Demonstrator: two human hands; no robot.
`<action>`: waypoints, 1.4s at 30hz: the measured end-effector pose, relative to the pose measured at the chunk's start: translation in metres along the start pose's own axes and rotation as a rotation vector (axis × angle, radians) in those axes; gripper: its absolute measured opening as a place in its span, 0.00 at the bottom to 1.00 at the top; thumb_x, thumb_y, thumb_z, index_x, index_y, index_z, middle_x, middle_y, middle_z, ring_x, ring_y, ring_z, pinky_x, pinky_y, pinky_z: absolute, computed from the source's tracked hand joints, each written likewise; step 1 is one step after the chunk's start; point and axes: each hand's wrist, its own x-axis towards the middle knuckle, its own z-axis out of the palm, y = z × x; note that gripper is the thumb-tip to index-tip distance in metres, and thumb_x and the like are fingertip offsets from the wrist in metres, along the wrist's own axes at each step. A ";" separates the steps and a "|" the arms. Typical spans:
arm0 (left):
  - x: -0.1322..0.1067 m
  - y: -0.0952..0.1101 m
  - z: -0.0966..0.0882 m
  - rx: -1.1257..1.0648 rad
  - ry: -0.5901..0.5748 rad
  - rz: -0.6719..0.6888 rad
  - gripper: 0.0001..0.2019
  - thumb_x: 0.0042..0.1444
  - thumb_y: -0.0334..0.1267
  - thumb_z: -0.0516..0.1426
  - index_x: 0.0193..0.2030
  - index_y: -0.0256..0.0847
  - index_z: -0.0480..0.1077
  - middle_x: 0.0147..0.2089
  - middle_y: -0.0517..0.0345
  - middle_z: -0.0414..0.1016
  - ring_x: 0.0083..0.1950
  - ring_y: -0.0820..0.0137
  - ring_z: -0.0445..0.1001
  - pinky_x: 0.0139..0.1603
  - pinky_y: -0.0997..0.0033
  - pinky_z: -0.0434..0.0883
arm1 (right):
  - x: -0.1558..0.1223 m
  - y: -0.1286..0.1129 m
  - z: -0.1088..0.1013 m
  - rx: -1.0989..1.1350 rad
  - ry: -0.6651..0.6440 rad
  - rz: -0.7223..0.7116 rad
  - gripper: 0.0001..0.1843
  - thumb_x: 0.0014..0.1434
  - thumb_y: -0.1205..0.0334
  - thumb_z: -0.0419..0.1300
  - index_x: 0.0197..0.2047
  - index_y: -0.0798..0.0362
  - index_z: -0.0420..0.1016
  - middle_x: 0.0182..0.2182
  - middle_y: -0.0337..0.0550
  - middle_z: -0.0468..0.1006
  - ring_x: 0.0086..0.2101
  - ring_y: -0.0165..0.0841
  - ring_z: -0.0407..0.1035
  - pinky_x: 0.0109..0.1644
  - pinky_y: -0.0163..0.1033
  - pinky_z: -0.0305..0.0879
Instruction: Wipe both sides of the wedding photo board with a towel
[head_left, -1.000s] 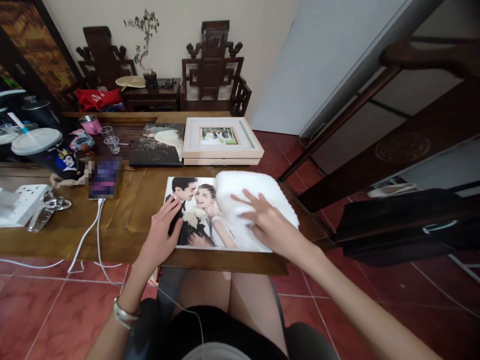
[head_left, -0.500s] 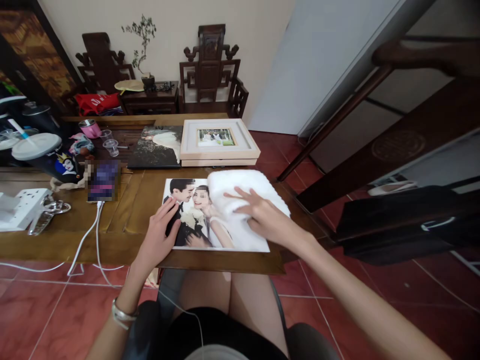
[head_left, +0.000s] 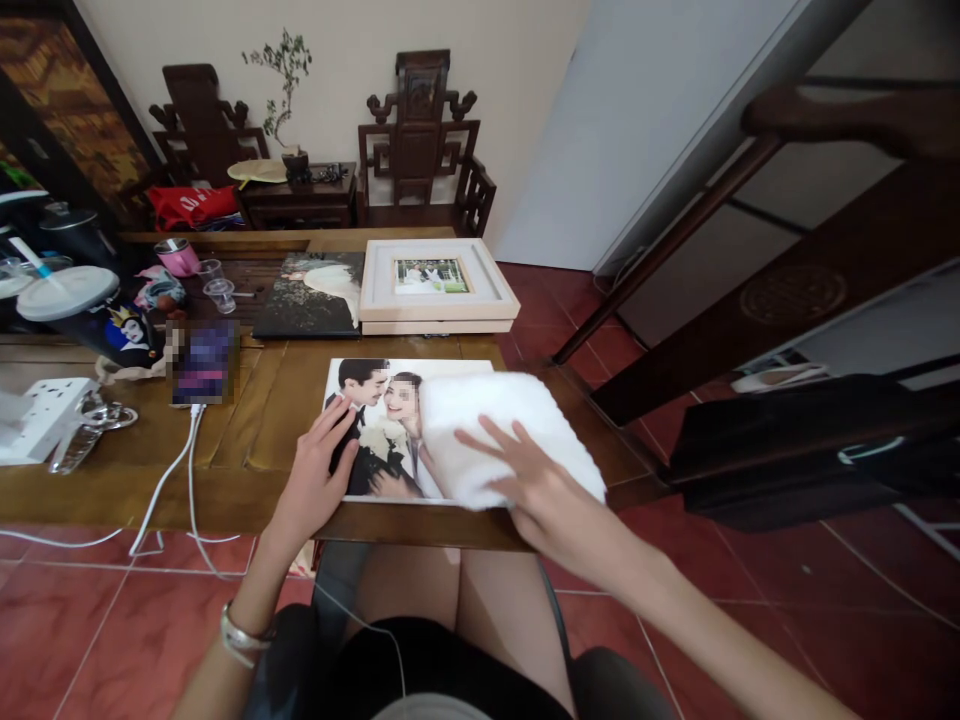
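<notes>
Fingers (head_left: 480, 445) of R hand (head_left: 536, 488) were spread atop a white cloth (head_left: 495, 400) over the right part of the photo panel (head_left: 390, 445), prob. for even pressure; no pinch seen. L hand (head_left: 316, 468), fingers slightly parted, nothing gripped, was laid on panel's left edge, prob. as a steady. Panel was set flat on table (head_left: 277, 390), long axis L–R, pictured heads pointed away from wearer.

Cannot see the lower right of the photo (head_left: 386, 445) under the cloth (head_left: 495, 396), nor the patch beneath the left hand (head_left: 318, 465). Cannot read the phone (head_left: 204, 365), blurred into squares, or follow the power strip (head_left: 54, 408) past the view's left edge.
</notes>
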 end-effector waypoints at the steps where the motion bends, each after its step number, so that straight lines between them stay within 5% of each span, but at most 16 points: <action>1: 0.000 0.000 0.000 0.003 0.001 0.000 0.21 0.66 0.38 0.49 0.64 0.39 0.63 0.68 0.44 0.61 0.71 0.59 0.56 0.67 0.47 0.58 | -0.014 -0.012 0.005 0.006 0.030 -0.020 0.24 0.42 0.85 0.47 0.32 0.55 0.79 0.65 0.49 0.61 0.67 0.50 0.41 0.66 0.68 0.46; 5: 0.000 0.000 0.000 0.012 -0.007 0.009 0.21 0.66 0.38 0.48 0.64 0.39 0.62 0.69 0.45 0.60 0.71 0.60 0.55 0.68 0.48 0.58 | -0.050 -0.041 0.023 0.003 0.139 -0.092 0.17 0.50 0.82 0.51 0.19 0.54 0.69 0.67 0.45 0.58 0.67 0.52 0.40 0.65 0.71 0.46; 8: -0.001 -0.001 -0.001 0.014 -0.029 0.013 0.21 0.67 0.38 0.48 0.65 0.40 0.61 0.69 0.45 0.59 0.72 0.60 0.53 0.68 0.46 0.55 | -0.050 -0.039 0.021 0.027 0.135 -0.117 0.17 0.50 0.82 0.52 0.18 0.53 0.68 0.67 0.43 0.58 0.67 0.52 0.42 0.64 0.71 0.47; 16: 0.000 -0.002 -0.003 0.004 -0.058 0.009 0.21 0.67 0.38 0.48 0.65 0.41 0.61 0.70 0.46 0.58 0.72 0.60 0.53 0.68 0.45 0.55 | 0.033 0.029 -0.012 0.027 -0.084 0.053 0.32 0.40 0.86 0.47 0.43 0.54 0.80 0.63 0.50 0.64 0.66 0.49 0.45 0.66 0.66 0.49; 22: 0.001 -0.002 -0.003 -0.020 -0.024 0.014 0.20 0.66 0.38 0.49 0.64 0.41 0.63 0.69 0.45 0.60 0.71 0.60 0.55 0.69 0.46 0.55 | 0.084 0.073 -0.008 -0.015 -0.025 0.141 0.33 0.44 0.85 0.47 0.50 0.57 0.77 0.58 0.54 0.72 0.65 0.47 0.50 0.65 0.63 0.51; 26: 0.001 -0.001 -0.002 -0.024 -0.004 0.011 0.20 0.66 0.38 0.49 0.64 0.41 0.63 0.69 0.45 0.60 0.71 0.60 0.56 0.68 0.47 0.57 | 0.062 0.055 -0.003 -0.001 -0.001 0.115 0.33 0.43 0.85 0.47 0.48 0.55 0.78 0.62 0.52 0.65 0.66 0.49 0.47 0.65 0.66 0.50; 35: 0.000 -0.002 0.001 -0.014 0.009 0.019 0.20 0.66 0.38 0.49 0.64 0.41 0.63 0.69 0.45 0.60 0.71 0.60 0.56 0.68 0.47 0.57 | -0.044 -0.043 0.013 -0.023 0.065 -0.048 0.18 0.51 0.82 0.51 0.23 0.53 0.74 0.66 0.46 0.59 0.67 0.51 0.40 0.64 0.70 0.49; 38: 0.000 -0.002 0.000 0.001 -0.010 0.022 0.21 0.66 0.38 0.48 0.64 0.40 0.62 0.69 0.45 0.60 0.71 0.60 0.54 0.68 0.46 0.56 | -0.048 -0.049 0.011 -0.029 0.075 -0.072 0.19 0.50 0.84 0.50 0.21 0.52 0.72 0.65 0.43 0.60 0.67 0.49 0.42 0.65 0.67 0.51; 42: 0.000 -0.002 -0.002 0.004 -0.030 0.033 0.21 0.66 0.38 0.48 0.65 0.42 0.62 0.69 0.46 0.59 0.72 0.60 0.53 0.68 0.46 0.55 | -0.022 -0.026 0.006 0.035 0.050 -0.024 0.24 0.42 0.85 0.48 0.29 0.51 0.79 0.65 0.44 0.60 0.67 0.48 0.42 0.65 0.68 0.48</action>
